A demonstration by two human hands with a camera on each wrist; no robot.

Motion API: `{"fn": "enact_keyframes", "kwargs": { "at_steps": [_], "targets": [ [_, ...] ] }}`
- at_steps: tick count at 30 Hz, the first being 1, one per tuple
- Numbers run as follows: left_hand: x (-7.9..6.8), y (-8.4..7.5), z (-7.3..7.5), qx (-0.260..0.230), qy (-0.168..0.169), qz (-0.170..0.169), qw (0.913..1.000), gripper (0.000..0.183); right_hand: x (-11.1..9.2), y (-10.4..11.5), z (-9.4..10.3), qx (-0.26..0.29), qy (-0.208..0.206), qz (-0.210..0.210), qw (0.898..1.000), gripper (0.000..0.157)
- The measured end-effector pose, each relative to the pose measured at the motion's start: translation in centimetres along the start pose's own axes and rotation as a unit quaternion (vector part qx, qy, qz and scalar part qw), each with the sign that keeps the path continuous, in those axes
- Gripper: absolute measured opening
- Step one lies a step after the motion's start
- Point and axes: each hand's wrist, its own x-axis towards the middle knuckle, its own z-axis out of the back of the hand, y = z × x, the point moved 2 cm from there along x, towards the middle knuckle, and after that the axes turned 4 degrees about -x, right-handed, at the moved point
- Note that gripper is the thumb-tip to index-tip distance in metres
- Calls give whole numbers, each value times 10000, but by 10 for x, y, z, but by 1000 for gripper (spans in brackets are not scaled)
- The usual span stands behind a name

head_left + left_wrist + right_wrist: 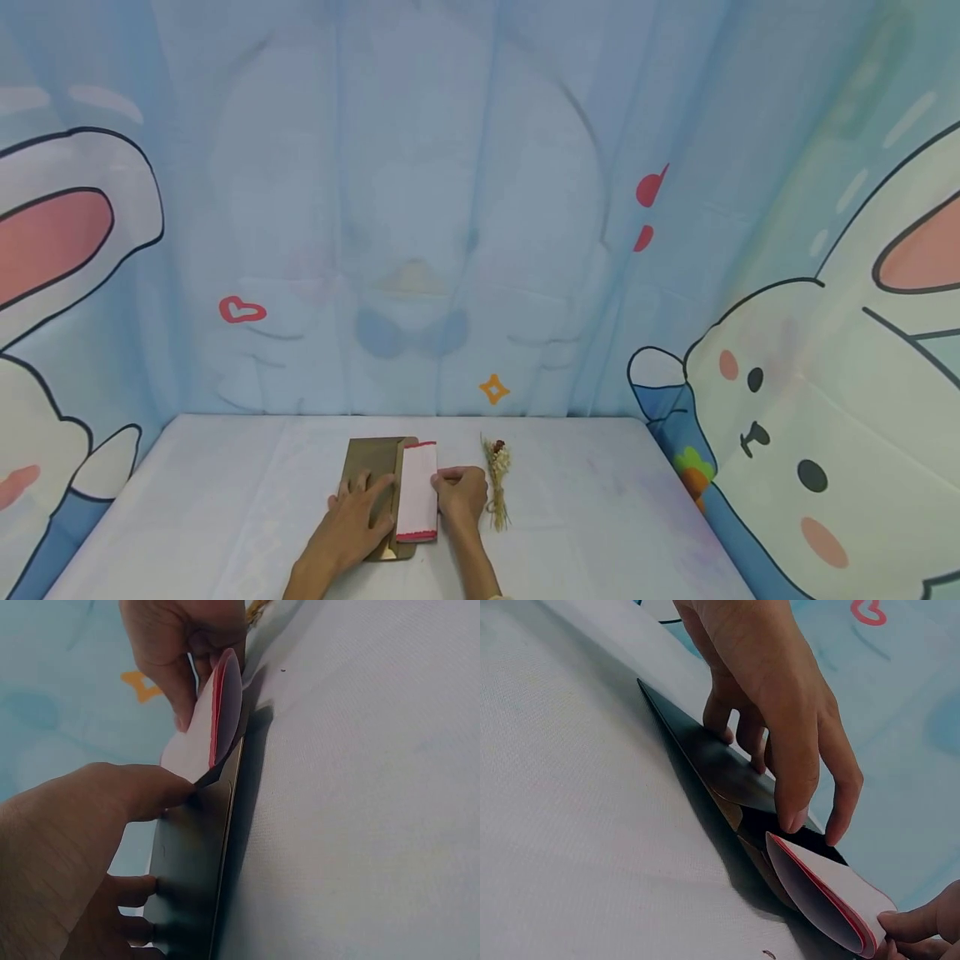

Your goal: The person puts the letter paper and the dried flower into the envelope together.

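A folded white cloth [417,493] with red edging lies lengthwise over the right part of a flat, shiny gold-brown tray [371,454]. In the right wrist view, the near end of the cloth [832,889] bulges into a loop. My right hand [461,493] pinches its right edge between thumb and fingers. My left hand [348,525] rests spread on the tray, the thumb close to the cloth's left edge. The left wrist view shows that thumb at a dark strip on the tray [191,847]; whether it touches the cloth, I cannot tell.
A small bunch of dried flowers [497,479] lies on the white-covered table [600,500], just right of my right hand. Behind the table hangs a blue curtain [405,208] printed with cartoon rabbits.
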Motion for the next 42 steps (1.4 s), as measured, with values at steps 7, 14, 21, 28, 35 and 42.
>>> {"fn": "enact_keyframes", "kwargs": {
  "at_steps": [7, 14, 21, 28, 35, 42],
  "targets": [
    [-2, -1, -1, -98, 13, 9, 10000, 58, 5, -7, -8, -164, -206, 109, 9996, 9],
    [0, -1, 0, -94, 13, 28, 10000, 58, 4, -7, -12, -259, -378, 317, 9984, 11],
    [0, 0, 0, -157, 32, 88, 9998, 58, 0, -3, -13, -400, -402, 448, 9974, 12],
    [2, -1, 0, -95, 17, 70, 9999, 58, -4, 1, -14, -334, -395, 669, 9964, 15],
    [2, -1, 0, -83, 19, 100, 9999, 58, -5, 4, -19, -313, -342, 723, 9963, 15],
    [1, 1, 0, -58, 3, 57, 10000, 58, -5, 4, -23, -197, -270, 836, 9959, 13]
  ]
}}
